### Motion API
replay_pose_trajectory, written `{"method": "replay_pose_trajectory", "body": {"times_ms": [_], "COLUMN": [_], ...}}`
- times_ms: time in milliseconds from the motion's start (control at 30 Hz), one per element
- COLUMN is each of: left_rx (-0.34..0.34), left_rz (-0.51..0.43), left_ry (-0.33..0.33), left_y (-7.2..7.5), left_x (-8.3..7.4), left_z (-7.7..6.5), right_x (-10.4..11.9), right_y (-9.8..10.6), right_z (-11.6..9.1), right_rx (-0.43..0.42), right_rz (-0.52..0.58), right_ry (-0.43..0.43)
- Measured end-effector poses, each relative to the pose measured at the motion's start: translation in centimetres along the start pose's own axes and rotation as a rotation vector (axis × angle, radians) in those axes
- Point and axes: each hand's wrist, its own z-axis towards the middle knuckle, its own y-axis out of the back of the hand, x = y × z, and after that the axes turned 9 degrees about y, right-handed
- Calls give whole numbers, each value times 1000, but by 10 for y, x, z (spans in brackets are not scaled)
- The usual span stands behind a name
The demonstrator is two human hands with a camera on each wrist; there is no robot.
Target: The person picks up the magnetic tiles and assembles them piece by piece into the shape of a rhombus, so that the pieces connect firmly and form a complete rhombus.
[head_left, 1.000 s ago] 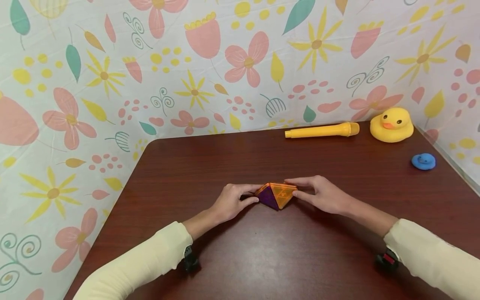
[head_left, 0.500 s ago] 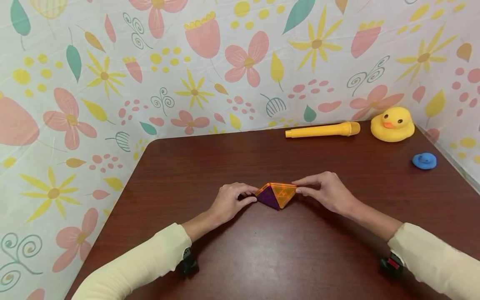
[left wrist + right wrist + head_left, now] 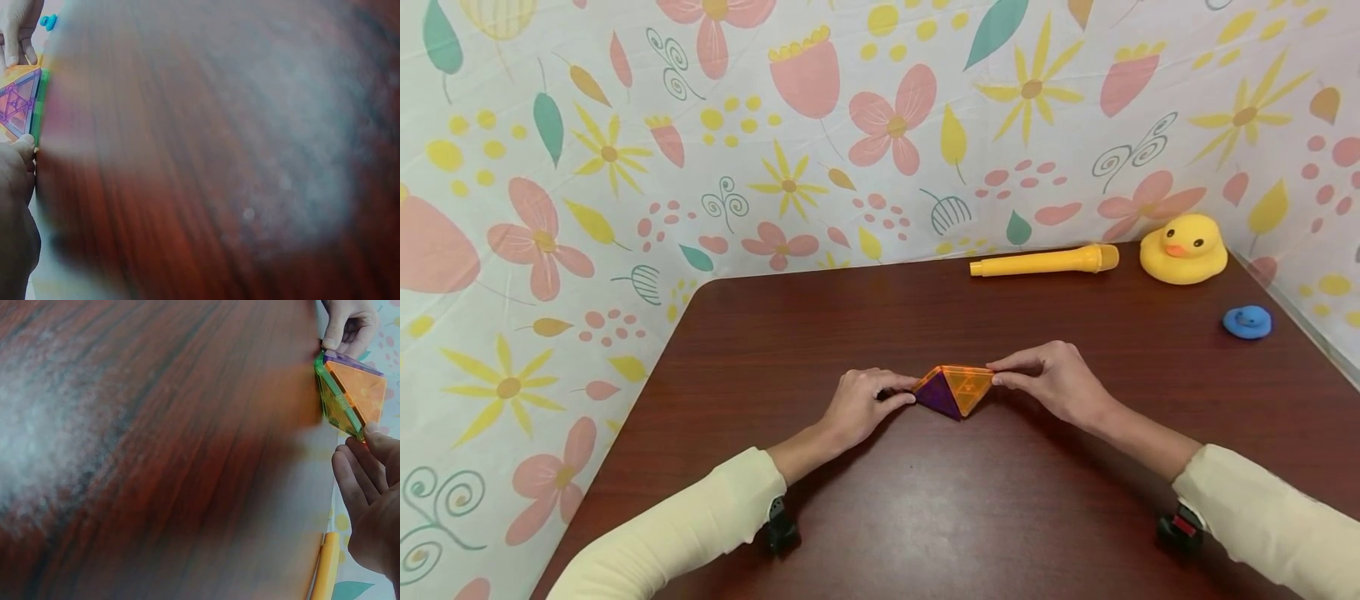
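A small pointed block of translucent magnetic tiles stands on the table (image 3: 917, 517) between the two hands. Its near side shows a purple triangular tile (image 3: 937, 397) and an orange triangular tile (image 3: 969, 388). Green-edged tile (image 3: 339, 394) is visible along its underside in the right wrist view. With thumb and fingers my left hand (image 3: 861, 407) pinches the left corner, by the purple tile. My right hand (image 3: 1063, 385) pinches the opposite corner at the orange side, thumb in front and index finger along the top edge.
At the back lies a yellow toy microphone (image 3: 1037, 262). A yellow rubber duck (image 3: 1183, 252) sits in the back right corner, with a small blue duck (image 3: 1247, 322) nearer along the right edge. A flower-patterned cloth (image 3: 820, 183) hangs behind and beside the table.
My right hand has drawn back slightly to the right, its fingertips now at the block's right corner instead of over it. The left hand and the block have barely moved.
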Motion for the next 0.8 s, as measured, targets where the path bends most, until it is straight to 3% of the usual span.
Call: {"method": "replay_pose_trajectory", "body": {"times_ms": [533,800], "left_rx": [33,44], "left_rz": [-26,-102], "left_ry": [23,86], "left_y": [5,19], "left_x": [1,8], "left_z": [0,-1], "right_x": [-4,-4], "right_y": [-1,12], "right_z": [-4,-9], "right_rx": [-66,-82], "right_rz": [-69,9], "right_ry": [80,22]}}
